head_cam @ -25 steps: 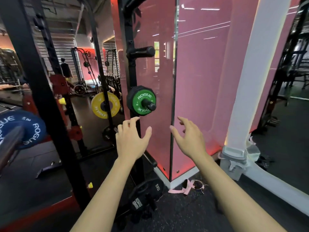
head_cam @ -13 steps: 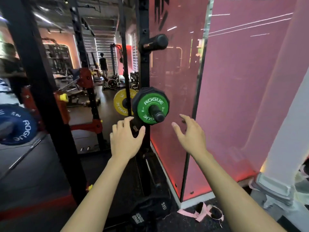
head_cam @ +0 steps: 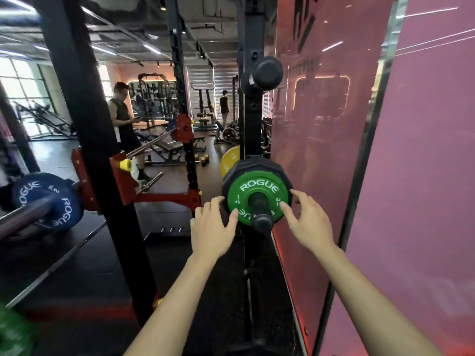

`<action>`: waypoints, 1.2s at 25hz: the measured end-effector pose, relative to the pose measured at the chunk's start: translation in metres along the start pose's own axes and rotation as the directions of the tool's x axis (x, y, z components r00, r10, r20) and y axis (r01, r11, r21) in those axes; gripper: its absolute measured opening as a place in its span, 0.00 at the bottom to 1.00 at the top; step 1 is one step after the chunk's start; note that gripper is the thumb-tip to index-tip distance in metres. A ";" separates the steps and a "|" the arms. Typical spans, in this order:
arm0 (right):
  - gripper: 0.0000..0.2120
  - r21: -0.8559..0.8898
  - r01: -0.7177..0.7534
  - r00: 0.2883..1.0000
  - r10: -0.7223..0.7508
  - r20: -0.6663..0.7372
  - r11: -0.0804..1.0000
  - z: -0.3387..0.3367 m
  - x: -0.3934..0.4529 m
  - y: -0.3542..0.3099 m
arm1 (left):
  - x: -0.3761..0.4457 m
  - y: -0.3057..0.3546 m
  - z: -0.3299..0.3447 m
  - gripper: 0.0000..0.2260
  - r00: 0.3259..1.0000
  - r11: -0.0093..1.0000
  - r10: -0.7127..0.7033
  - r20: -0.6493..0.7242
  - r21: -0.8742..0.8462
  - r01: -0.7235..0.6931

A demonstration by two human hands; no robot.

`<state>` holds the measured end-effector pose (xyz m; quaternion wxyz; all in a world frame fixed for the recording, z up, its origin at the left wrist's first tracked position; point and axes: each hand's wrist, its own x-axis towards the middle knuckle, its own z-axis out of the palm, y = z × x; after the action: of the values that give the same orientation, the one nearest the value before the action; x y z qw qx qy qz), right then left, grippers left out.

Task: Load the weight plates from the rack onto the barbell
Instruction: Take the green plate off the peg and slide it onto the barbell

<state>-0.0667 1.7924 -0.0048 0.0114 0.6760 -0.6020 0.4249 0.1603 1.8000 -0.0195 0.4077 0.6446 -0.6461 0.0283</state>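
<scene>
1. The green Rogue plate (head_cam: 257, 196) sits on its storage peg (head_cam: 259, 211) on the black rack upright (head_cam: 253, 119), in front of a larger black plate (head_cam: 253, 167) on the same peg. It has not been lifted off.

2. The left hand (head_cam: 210, 227) is just left of the green plate, fingers spread and straight, thumb tip at the plate's lower-left edge; whether it touches I cannot tell. It holds nothing.

3. The right hand (head_cam: 308, 222) is just right of the plate, fingers wide and lightly bent, fingertips at or over the rim. No grip is closed.

4. Far left of the green plate, a blue Rogue plate (head_cam: 45, 201) is on the barbell sleeve (head_cam: 20, 219), so I judge part of the loading done on this end.

5. A yellow plate (head_cam: 229, 160) shows behind the upright, left of the green plate; what it hangs on is hidden.

6. Left to do, as I judge: close both hands on the green plate, slide it along the peg and off, carry it left to the barbell and push it up to the blue plate. The black plate may follow.
</scene>
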 end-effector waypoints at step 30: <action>0.14 0.106 0.092 0.989 -0.103 0.106 0.990 -0.031 -0.033 0.003 | -0.039 0.008 -0.021 0.10 0.993 0.977 -0.024 -0.115 -0.215 -0.002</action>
<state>-0.0833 1.8345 -0.0059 -0.0353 0.7268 -0.5459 0.4154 0.1570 1.8447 -0.0236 0.5122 0.5976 -0.6168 -0.0061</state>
